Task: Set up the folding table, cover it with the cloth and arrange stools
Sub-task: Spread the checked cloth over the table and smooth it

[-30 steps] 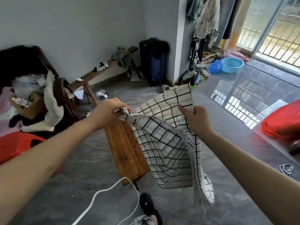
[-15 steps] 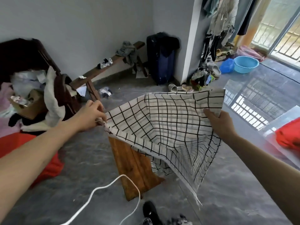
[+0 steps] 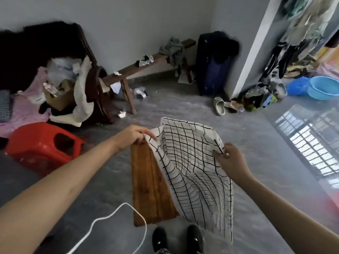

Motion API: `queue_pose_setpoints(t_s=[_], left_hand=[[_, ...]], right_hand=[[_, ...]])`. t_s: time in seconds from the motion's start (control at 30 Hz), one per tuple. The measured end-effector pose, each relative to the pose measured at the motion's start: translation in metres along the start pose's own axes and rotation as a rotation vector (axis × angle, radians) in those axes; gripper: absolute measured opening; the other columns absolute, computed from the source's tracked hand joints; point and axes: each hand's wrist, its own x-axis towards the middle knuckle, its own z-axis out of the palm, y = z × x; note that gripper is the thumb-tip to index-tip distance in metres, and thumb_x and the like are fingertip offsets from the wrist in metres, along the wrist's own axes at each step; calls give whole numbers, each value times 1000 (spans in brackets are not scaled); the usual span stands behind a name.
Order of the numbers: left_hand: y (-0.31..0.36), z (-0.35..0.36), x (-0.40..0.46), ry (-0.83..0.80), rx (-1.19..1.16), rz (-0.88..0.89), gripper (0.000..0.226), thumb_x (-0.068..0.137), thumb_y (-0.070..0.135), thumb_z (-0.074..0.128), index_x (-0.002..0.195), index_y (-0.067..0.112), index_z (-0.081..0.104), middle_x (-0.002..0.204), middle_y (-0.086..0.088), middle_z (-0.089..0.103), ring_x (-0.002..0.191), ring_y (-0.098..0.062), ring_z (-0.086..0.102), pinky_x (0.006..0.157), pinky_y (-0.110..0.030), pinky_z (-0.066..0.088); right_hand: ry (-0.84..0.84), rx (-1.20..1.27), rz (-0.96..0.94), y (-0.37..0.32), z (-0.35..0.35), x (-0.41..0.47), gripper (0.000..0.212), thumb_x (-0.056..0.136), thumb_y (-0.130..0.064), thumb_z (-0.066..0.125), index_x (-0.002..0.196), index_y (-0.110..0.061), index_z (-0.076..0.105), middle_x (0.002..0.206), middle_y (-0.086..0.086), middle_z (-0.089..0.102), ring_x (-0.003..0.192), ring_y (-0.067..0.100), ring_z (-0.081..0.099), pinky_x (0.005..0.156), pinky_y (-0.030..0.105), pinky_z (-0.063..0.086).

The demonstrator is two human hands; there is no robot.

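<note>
Red stool (image 3: pixel 44 145) idle at nine o'clock. Left hand (image 3: pixel 133 135) pinching cloth (image 3: pixel 192 167) edge, wooden table (image 3: pixel 149 187) beneath at six o'clock; right hand (image 3: pixel 230 162) clamped on opposite corner. Covering step underway, probably; next: spread flat, lower squarely.

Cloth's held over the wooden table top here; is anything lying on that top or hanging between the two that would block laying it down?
Nothing visible does. Both the left hand and the right hand hold the checked cloth above the wooden table top, whose exposed part is bare. The white cord hangs nearer the camera, beside the cloth.
</note>
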Motion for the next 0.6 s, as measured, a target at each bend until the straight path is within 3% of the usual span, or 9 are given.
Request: queue_pose_setpoints(t_s=[0.07, 0.13, 0.17, 0.23, 0.3, 0.37, 0.43, 0.5, 0.6], left_hand=[[11, 16, 1, -7, -128, -89, 44, 83, 27, 37, 92, 15, 78, 97, -26, 67, 86, -31, 60, 84, -33, 51], [15, 32, 10, 40, -198, -152, 56, 98, 41, 32, 86, 14, 79, 80, -5, 72, 75, -17, 61, 81, -32, 46], [18, 40, 15, 104, -159, -155, 46, 98, 42, 42, 85, 18, 79, 75, 7, 71, 72, -9, 61, 80, -29, 46], [24, 54, 19, 177, 16, -141, 13, 91, 26, 64, 91, 25, 76, 82, 22, 66, 73, 7, 56, 70, -17, 42], [27, 60, 22, 198, 91, -152, 28, 85, 2, 62, 94, 28, 69, 96, 18, 63, 79, 7, 55, 59, -11, 41], [28, 62, 24, 254, 84, -167, 37, 82, -7, 53, 97, 25, 62, 107, 8, 61, 93, -4, 56, 59, -14, 43], [35, 61, 24, 314, 115, -199, 34, 81, -6, 50, 99, 21, 58, 110, 3, 59, 104, -12, 53, 63, -15, 38], [35, 60, 25, 345, 142, -222, 32, 81, -3, 50, 103, 20, 55, 113, 2, 56, 107, -15, 51, 66, -19, 36], [38, 56, 22, 328, 215, -219, 35, 81, -4, 47, 109, 17, 54, 117, 1, 53, 103, -15, 49, 69, -23, 37]], right_hand=[[-82, 11, -58, -3, 6, -2, 19, 86, -20, 73, 74, -25, 58, 85, -10, 53, 69, 9, 55, 54, 13, 36], [-157, 16, -127, -5, 15, -6, 20, 83, -18, 74, 77, -29, 59, 87, -13, 53, 71, 4, 54, 58, 12, 38], [-189, 23, -154, -4, 19, -7, 15, 82, -17, 74, 80, -26, 62, 88, -13, 54, 74, 4, 55, 62, 17, 41], [-252, 6, -203, 1, 27, -10, 15, 80, -16, 73, 91, -17, 64, 90, -11, 56, 79, 8, 56, 68, 31, 49], [-313, 4, -255, 5, 31, -11, 22, 79, -18, 71, 98, -17, 61, 93, -6, 58, 84, 11, 57, 75, 36, 51], [-393, 3, -297, 4, 29, -12, 26, 79, -27, 71, 101, -22, 58, 94, -7, 58, 85, 7, 56, 74, 31, 49], [-482, 3, -327, 5, 26, -15, 39, 76, -46, 74, 106, -29, 57, 97, -13, 57, 88, 2, 56, 73, 22, 47], [-513, 83, -292, 6, 22, -15, 51, 75, -61, 72, 114, -33, 56, 105, -16, 60, 94, 0, 59, 77, 22, 49], [-381, 195, -232, 7, 15, -9, 44, 80, -57, 68, 114, -35, 49, 105, -16, 62, 86, -3, 61, 69, 19, 49]])
